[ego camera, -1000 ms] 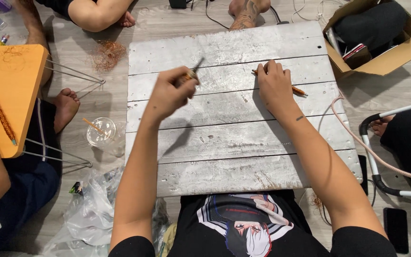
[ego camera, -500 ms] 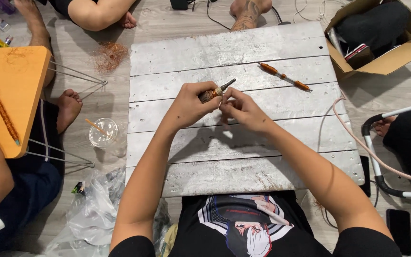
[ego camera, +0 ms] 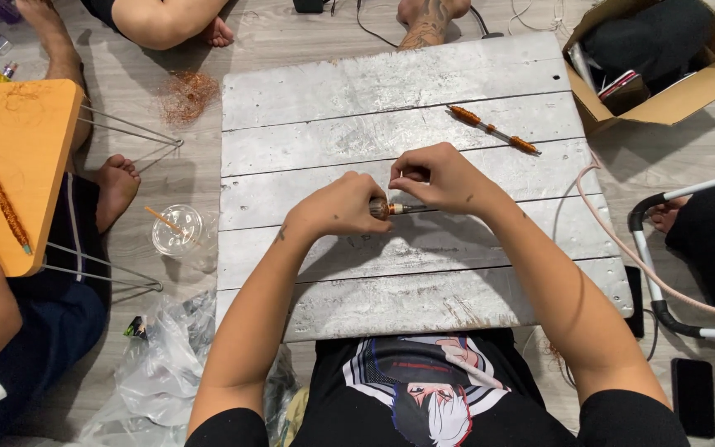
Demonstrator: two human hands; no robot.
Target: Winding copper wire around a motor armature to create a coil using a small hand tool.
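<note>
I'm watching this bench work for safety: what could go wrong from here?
The small copper-wound rod is pinched between the left hand and right hand in mid-air above the grey board; a slip could drop it or poke a finger. The plastic cup stands on the floor close by the left elbow and might be knocked over. The second rod lies loose near the board's far right and could roll off.
</note>
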